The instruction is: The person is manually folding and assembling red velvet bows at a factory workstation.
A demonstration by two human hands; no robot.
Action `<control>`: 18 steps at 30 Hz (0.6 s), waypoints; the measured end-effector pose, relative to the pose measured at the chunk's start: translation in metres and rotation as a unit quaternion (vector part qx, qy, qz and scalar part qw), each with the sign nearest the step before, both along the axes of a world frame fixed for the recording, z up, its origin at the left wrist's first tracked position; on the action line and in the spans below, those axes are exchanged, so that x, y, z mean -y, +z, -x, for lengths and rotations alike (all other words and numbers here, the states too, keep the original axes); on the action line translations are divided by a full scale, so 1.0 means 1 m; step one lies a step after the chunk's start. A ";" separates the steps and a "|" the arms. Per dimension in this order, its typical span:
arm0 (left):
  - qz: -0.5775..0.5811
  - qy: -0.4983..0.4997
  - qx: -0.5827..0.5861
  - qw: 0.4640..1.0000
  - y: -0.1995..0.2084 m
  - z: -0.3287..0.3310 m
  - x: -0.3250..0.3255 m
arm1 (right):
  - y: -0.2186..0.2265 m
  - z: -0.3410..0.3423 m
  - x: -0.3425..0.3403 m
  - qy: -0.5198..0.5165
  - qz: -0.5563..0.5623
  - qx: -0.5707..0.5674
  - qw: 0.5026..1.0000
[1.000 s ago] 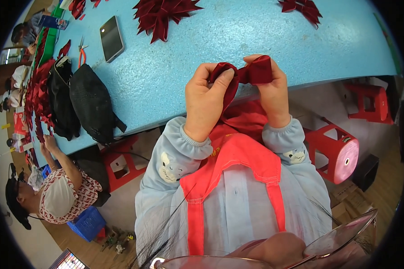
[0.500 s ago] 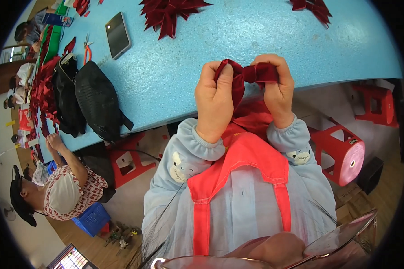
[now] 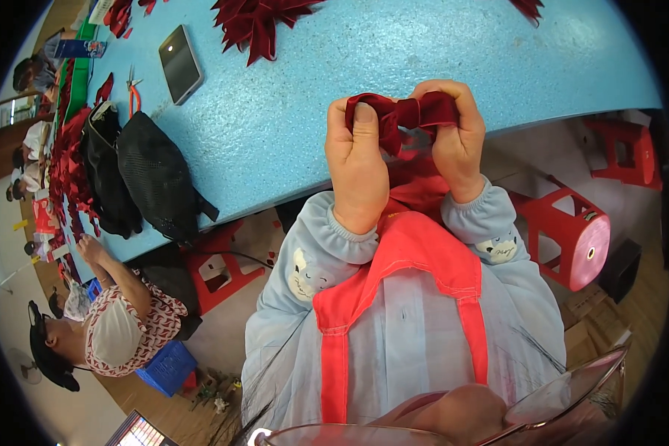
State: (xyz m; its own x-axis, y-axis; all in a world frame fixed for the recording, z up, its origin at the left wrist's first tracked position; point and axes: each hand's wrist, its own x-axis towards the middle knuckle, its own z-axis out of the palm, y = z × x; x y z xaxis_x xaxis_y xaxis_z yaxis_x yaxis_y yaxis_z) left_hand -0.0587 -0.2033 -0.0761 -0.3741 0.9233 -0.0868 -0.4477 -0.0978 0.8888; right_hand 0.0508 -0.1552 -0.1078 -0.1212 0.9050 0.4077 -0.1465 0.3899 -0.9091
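A dark red velvet bow (image 3: 407, 114) is held up between my two hands, just over the near edge of the blue table (image 3: 290, 134). My left hand (image 3: 357, 160) pinches its left loop, thumb on the front and fingers curled behind. On the other side my right hand (image 3: 457, 141) is closed around the right loop, with the fingers partly hidden by the ribbon. The bow's knot shows in the gap between the hands. Farther back on the table lies a pile of similar red bows (image 3: 264, 26), and the end of another red bow (image 3: 528, 9) shows at the top right.
Left on the table are a phone (image 3: 181, 65), orange-handled pliers (image 3: 134, 97), black pouches (image 3: 156, 171) and heaped red ribbon (image 3: 68, 167). A person in a black cap (image 3: 119, 327) sits at the left. Red stools (image 3: 572, 230) stand beside the table, cardboard (image 3: 591, 320) at the lower right.
The bow has been turned slightly and spread in my hands, its left loop now lying flatter. Both hands keep their grip. The whole view has shifted a little.
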 end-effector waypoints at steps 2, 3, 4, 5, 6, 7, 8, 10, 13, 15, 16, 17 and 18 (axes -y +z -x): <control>-0.018 0.009 0.032 0.999 -0.003 -0.004 0.000 | 0.000 -0.001 0.001 -0.003 0.002 0.001 1.000; -0.017 0.009 0.033 0.999 -0.004 -0.004 0.000 | 0.001 -0.002 0.003 0.006 0.011 0.003 1.000; -0.020 0.011 0.037 0.999 -0.006 -0.005 0.001 | 0.002 -0.004 0.004 0.015 0.020 0.005 1.000; -0.024 0.013 0.041 0.999 -0.007 -0.005 0.001 | 0.003 -0.005 0.005 0.025 0.029 0.006 0.999; -0.027 0.016 0.045 0.999 -0.008 -0.006 0.002 | 0.003 -0.005 0.006 0.025 0.031 0.006 0.999; -0.025 0.016 0.044 0.999 -0.009 -0.006 0.002 | 0.003 -0.005 0.007 0.024 0.032 0.011 0.999; -0.026 0.023 0.040 0.999 -0.009 -0.007 0.002 | 0.003 -0.006 0.007 0.023 0.033 0.015 0.999; -0.028 0.036 0.032 0.998 -0.010 -0.007 0.001 | 0.003 -0.006 0.006 0.023 0.035 0.020 0.999; -0.002 0.031 0.004 1.000 -0.012 0.001 -0.002 | 0.001 -0.007 -0.001 0.066 -0.019 0.002 0.998; 0.018 0.032 -0.006 0.999 -0.012 0.009 0.000 | 0.012 -0.008 -0.001 0.103 0.051 -0.058 0.992; 0.018 0.024 -0.030 0.999 -0.010 0.014 0.000 | 0.020 -0.009 0.000 0.137 0.118 -0.119 0.976; 0.018 0.014 -0.054 0.998 -0.007 0.019 0.000 | 0.025 -0.010 0.001 0.167 0.184 -0.178 0.952; 0.013 -0.001 -0.076 0.997 -0.005 0.021 -0.001 | 0.028 -0.012 -0.002 0.165 0.187 -0.175 0.952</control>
